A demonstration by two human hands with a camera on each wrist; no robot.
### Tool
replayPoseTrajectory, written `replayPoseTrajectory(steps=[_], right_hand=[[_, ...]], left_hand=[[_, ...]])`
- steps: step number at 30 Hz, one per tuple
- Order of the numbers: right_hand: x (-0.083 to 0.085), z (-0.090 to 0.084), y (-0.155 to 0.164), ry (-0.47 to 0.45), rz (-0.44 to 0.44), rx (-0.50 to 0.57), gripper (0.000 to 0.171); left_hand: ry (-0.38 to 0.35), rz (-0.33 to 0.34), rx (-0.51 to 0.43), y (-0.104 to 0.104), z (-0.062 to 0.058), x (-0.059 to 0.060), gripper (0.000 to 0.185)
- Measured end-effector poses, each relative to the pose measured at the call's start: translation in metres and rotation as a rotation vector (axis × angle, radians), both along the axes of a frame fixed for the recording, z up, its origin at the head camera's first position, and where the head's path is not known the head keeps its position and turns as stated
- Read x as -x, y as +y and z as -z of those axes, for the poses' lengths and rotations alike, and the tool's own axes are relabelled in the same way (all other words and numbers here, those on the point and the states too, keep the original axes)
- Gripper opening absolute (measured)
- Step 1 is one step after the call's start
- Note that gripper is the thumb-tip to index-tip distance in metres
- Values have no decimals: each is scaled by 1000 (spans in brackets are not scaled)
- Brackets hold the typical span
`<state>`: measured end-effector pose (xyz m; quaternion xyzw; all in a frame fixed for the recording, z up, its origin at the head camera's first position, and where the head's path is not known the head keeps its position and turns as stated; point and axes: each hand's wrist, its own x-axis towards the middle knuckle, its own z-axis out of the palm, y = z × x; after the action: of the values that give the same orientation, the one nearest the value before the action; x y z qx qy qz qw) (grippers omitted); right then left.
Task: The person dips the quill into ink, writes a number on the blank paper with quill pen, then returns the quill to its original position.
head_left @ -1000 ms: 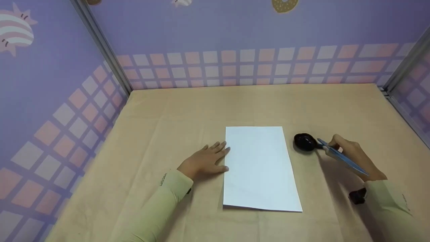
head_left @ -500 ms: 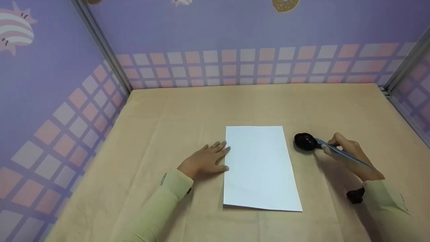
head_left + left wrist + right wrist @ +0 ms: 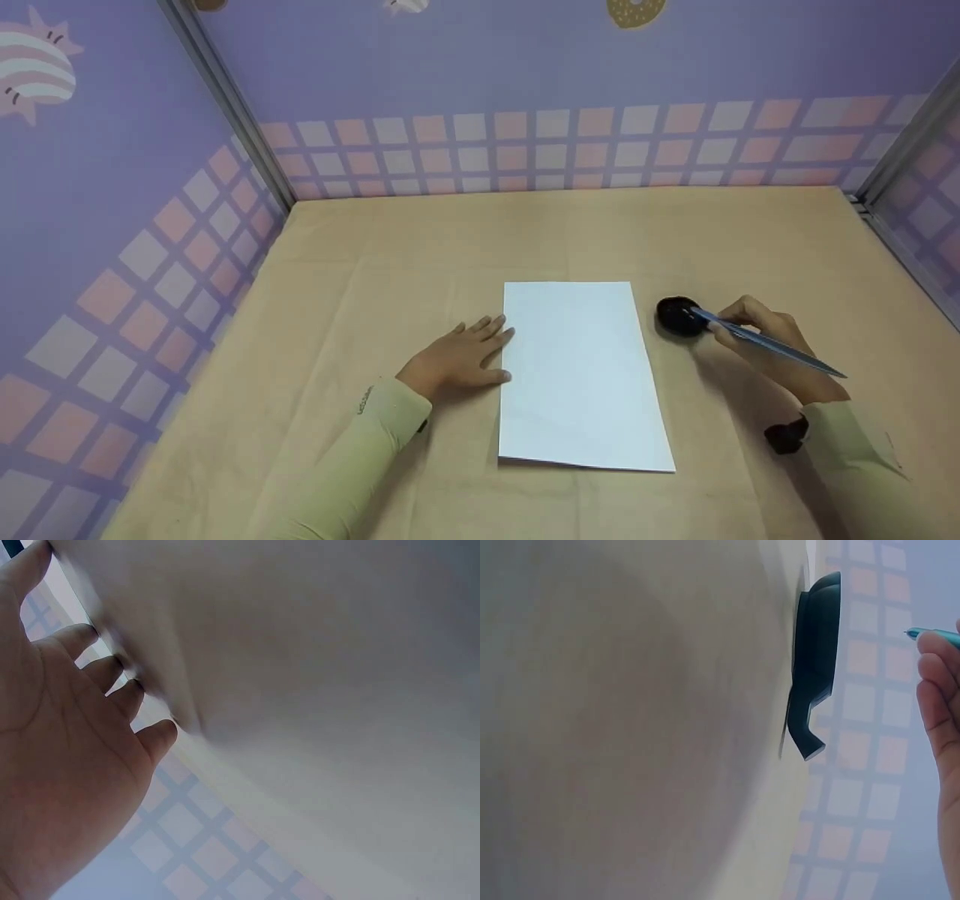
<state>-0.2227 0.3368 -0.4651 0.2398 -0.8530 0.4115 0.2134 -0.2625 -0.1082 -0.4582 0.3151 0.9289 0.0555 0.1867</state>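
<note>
White rectangular paper sheet [image 3: 581,375] lies blank at centre frame, nothing written yet. My left hand [image 3: 459,358] rests flat, fingers straight, at its left edge; my right hand [image 3: 776,345] pinches a slim blue pen [image 3: 765,345], tip over the small black round dish [image 3: 679,315].

One white rectangular paper sheet [image 3: 581,375], one small round black dish [image 3: 679,316], one slim blue pen [image 3: 772,349], two hands.
</note>
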Motion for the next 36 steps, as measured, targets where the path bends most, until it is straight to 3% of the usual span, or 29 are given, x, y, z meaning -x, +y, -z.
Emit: replayPoseTrajectory(steps=[5,12,27,36], right_hand=[[-1,-3,-2,27,-59,-6,27],[-4,-8,-8,-56,-87,72,26],[4,-4,-26,46,-54,170,25],[-1,-12,-41,-55,-96,318,16]], left_hand=[[4,-6,4,0,1,0,76],[2,-8,-4,-1,1,-1,77],[5,-5,-4,-2,3,0,77],[5,-6,3,0,5,1,77]])
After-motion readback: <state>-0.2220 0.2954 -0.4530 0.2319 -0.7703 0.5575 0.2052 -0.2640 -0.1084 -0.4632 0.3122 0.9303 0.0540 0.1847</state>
